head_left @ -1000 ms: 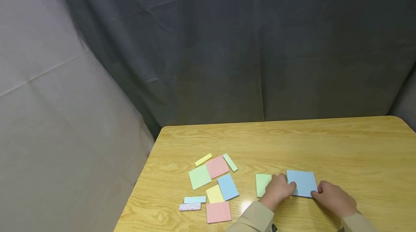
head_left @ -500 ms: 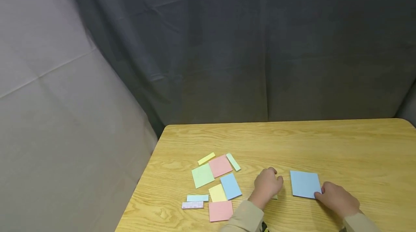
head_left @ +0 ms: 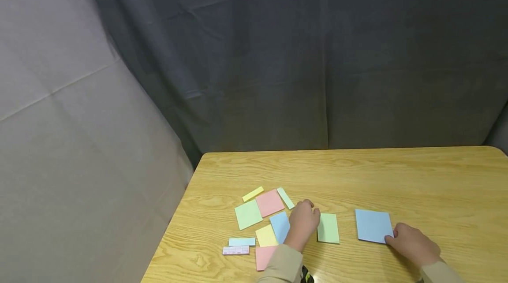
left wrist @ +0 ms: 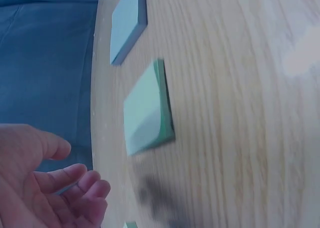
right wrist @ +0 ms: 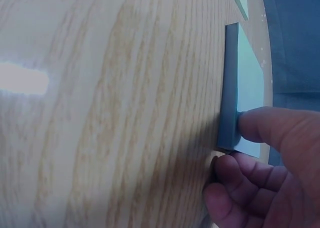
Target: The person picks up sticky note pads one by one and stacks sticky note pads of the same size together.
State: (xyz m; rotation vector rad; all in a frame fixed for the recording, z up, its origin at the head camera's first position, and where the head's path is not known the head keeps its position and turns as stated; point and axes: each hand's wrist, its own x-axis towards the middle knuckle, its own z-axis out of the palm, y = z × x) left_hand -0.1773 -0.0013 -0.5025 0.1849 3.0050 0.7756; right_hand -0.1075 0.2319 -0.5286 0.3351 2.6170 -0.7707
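At the right of the table a square blue sticky note pad [head_left: 372, 225] lies flat. My right hand [head_left: 414, 244] pinches its near right corner, the thumb on the top face and the fingers curled at the edge in the right wrist view. To its left is a green sticky note pad [head_left: 328, 228], its near sheets slightly lifted in the left wrist view [left wrist: 145, 110]. Just left of that green pad my left hand [head_left: 303, 223] hovers above the table with relaxed fingers, holding nothing. It partly covers a second, smaller blue pad [head_left: 279, 225] in the head view.
Left of my left hand lie a pink pad [head_left: 270, 202], a green pad [head_left: 248, 214], a yellow pad [head_left: 266, 235] and another pink pad [head_left: 265, 255]. Narrow note strips lie around them, one yellow [head_left: 252, 193] and one patterned [head_left: 236, 250]. A dark curtain [head_left: 258, 76] hangs behind the table.
My left hand has left the blue pad's left side and moved left past the green pad, which shows again. The right hand stays at the blue pad's corner.
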